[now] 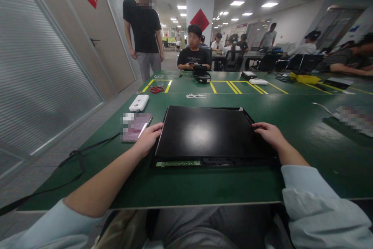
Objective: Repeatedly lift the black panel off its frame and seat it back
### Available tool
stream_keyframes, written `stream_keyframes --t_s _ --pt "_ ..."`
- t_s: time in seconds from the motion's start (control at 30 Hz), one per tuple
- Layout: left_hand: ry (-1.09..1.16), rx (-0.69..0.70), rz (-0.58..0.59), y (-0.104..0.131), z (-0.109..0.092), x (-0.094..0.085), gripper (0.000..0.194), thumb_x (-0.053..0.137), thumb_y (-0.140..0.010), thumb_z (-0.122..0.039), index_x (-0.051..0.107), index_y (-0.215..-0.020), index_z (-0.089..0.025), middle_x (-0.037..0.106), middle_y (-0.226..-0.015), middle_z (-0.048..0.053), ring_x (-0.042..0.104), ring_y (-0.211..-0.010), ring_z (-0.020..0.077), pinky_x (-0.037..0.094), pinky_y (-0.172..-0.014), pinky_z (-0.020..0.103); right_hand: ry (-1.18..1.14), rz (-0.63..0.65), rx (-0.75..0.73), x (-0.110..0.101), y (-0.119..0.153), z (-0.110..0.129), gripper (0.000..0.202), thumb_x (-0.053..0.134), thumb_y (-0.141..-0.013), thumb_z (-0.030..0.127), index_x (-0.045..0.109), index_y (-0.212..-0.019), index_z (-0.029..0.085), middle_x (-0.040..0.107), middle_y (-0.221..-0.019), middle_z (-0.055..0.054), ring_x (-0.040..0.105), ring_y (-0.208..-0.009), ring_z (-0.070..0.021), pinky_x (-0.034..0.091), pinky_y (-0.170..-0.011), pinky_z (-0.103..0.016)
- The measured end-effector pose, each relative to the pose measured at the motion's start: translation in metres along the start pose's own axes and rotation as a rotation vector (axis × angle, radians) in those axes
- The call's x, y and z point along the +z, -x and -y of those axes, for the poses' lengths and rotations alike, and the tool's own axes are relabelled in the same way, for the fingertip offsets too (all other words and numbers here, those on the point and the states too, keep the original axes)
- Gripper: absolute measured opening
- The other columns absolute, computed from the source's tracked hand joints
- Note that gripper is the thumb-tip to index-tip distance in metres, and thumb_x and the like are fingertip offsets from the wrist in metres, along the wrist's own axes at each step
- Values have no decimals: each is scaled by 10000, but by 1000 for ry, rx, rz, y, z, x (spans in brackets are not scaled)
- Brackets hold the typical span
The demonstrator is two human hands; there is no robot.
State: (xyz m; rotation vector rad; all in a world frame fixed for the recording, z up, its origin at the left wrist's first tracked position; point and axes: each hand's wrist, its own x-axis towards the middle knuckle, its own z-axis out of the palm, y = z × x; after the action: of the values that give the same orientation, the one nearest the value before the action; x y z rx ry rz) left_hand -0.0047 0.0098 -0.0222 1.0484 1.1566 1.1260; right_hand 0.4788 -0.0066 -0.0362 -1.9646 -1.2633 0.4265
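A dark, glossy LCD panel (pixel 201 132) lies slightly askew over a black housing (pixel 247 115) on the green table. Below the panel's near edge, a strip of green circuit board (pixel 178 163) shows inside the housing. My left hand (pixel 149 138) pinches the panel's left edge, fingers partly hidden by it. At the opposite edge, my right hand (pixel 269 134) is closed with thumb and fingertips on the panel's right side; whether it also touches the housing I cannot tell. Most of the housing is hidden under the panel.
Left of the panel are a phone (pixel 136 127) with a black strap (pixel 78 152) and a white power bank (pixel 139 103). Red scissors (pixel 156 89) and a black case (pixel 201 75) lie farther back. One person (pixel 194 56) sits opposite; another (pixel 143 27) stands at left.
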Motion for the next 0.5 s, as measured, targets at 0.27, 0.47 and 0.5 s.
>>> stream_keyframes --t_s 0.27,0.47,0.5 --pt "17 128 -67 2 -6 6 237 812 -660 -344 788 -836 -188 789 -1105 106 672 -1187 327 556 -987 423 4 10 8 1 -1 -2 263 672 -643 209 805 -870 211 736 -757 -32 632 -716 -189 480 -723 -310" --pt "-102 232 -44 11 -10 6 475 922 -580 -398 790 -969 -158 453 -1593 166 421 -1460 389 367 -1185 455 -11 2 10 0 -1 -2 279 680 -628 215 805 -878 219 731 -741 -24 643 -710 -188 489 -707 -304" --pt "-89 234 -26 12 -10 6 486 921 -583 -411 790 -976 -157 425 -1611 165 407 -1468 395 361 -1188 464 -16 0 19 1 -1 -3 290 682 -629 213 806 -891 217 740 -767 -29 652 -731 -193 495 -721 -309"
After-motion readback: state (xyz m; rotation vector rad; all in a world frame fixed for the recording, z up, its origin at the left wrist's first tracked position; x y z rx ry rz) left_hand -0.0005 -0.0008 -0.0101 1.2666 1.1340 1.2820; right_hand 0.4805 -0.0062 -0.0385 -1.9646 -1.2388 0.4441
